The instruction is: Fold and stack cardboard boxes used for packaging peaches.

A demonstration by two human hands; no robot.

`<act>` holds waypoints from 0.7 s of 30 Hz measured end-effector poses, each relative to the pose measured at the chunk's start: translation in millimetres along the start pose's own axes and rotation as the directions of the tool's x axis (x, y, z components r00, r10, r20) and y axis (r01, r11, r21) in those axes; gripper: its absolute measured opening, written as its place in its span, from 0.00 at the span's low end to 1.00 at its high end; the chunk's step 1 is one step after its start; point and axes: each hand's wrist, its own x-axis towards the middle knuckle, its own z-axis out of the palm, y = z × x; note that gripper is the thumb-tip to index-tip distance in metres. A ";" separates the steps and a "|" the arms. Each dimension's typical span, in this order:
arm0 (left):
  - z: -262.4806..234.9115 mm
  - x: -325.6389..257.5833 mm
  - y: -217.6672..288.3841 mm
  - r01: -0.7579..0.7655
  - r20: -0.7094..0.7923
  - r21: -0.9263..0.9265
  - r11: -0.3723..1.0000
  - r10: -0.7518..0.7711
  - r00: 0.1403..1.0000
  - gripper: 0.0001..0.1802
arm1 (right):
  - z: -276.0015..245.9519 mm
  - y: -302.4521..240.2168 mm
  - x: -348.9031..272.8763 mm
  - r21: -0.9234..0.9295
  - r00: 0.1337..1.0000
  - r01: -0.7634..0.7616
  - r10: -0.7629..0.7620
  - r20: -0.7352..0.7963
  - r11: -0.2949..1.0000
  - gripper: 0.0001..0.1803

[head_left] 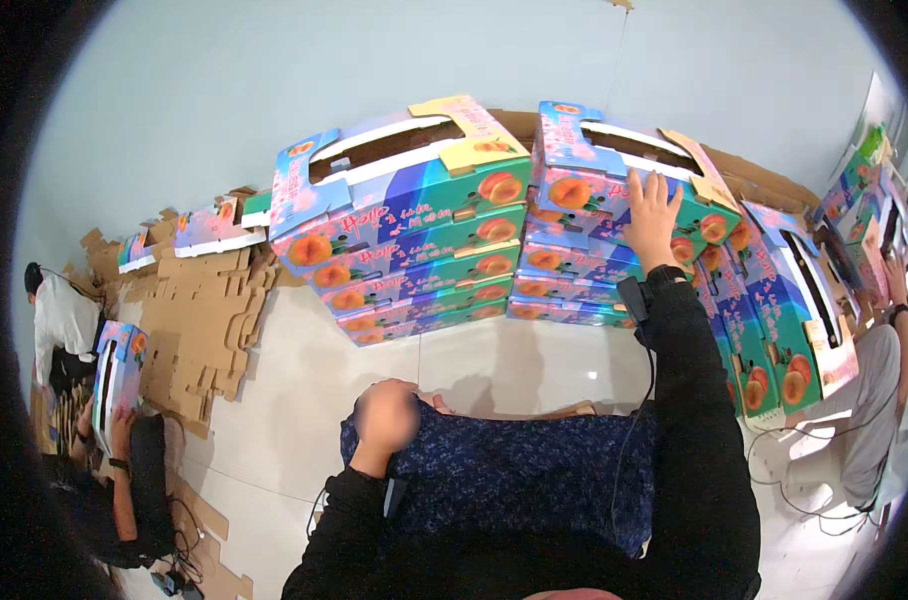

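My right hand (654, 222) is stretched out over the front of the top peach carton (599, 190) in the right-hand stack. Its fingers are apart and lie flat against the printed side, below the carton's top opening. That carton is blue, pink and green, with peaches printed on it, and it sits slightly askew on the ones beneath. My left hand (386, 420) rests on my knee, over dark blue patterned cloth. A blur covers most of it, so its fingers cannot be made out. Beside the right-hand stack stands a second stack of matching cartons (404, 225).
Upright cartons (774, 310) stand at the right, near another person's hand (896, 280). On the left, flattened brown cardboard (199, 335) covers the floor, and a co-worker holds a carton (119, 375). Loose cables (804, 440) trail over the tiles. A pale wall (374, 60) rises behind.
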 end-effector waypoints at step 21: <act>6.6 -5.0 -5.3 0.033 0.007 -0.011 0.999 -0.033 0.999 0.10 | -11.4 18.2 53.4 0.065 0.970 0.081 -0.094 0.222 0.995 0.54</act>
